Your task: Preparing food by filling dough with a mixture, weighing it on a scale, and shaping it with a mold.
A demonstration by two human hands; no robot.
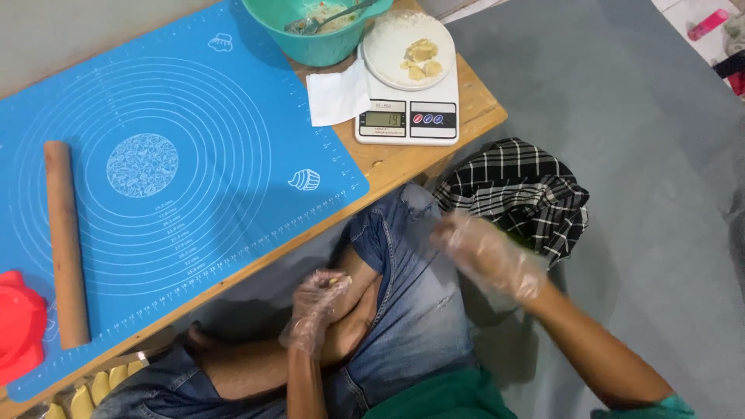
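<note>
My left hand (314, 304), in a thin clear plastic glove, rests on my bare knee and pinches a small pale piece of dough (335, 281) at the fingertips. My right hand (485, 252), also gloved and blurred, hovers over my denim-clad thigh (411, 295) close to a black-and-white checked cloth (520, 190). Whether it grips anything I cannot tell. On the low wooden table (481, 109) a white kitchen scale (407, 93) carries pale dough pieces (421, 58).
A blue silicone baking mat (194, 101) covers the table, with a wooden rolling pin (66, 240) on its left part. A teal bowl with a spoon (318, 27), a white paper napkin (335, 95) and a red mould (17, 326) sit there too. Grey floor lies to the right.
</note>
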